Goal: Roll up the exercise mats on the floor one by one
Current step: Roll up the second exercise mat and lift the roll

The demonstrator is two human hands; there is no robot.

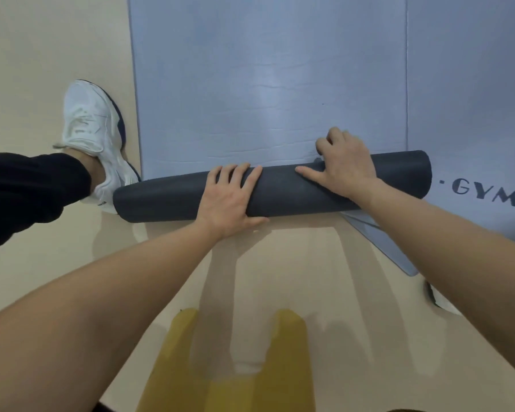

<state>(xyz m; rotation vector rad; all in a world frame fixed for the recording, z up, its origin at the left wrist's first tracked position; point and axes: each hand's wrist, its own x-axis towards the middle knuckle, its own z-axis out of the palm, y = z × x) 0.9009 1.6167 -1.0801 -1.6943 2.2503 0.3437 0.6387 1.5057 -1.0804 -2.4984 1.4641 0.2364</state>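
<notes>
The head camera looks down at the floor (42,55). A dark grey roll (280,191) lies across the near end of a blue mat (265,69). The roll is that mat's own end, wound up.

The left grip (229,197), a bare hand, lies flat on the near side of the roll. Its fingers are straight, so it presses the roll and holds nothing. The right grip (345,162) sits on top of the roll, further right. Its fingers curl over the far side and its thumb lies along the roll, so it is grasping the roll.

I think the job has only just got going. The roll is not fat yet, and most of the mat lies flat beyond the roll. A second mat (473,84), with the letters GYM, lies flat to the right of the roll and is not rolled at all.

I count two mats, one roll and two grips. One white shoe (92,129) stands left of the roll. A small bit of what may be another shoe (437,298) peeks out nearer than the roll, on the right.
</notes>
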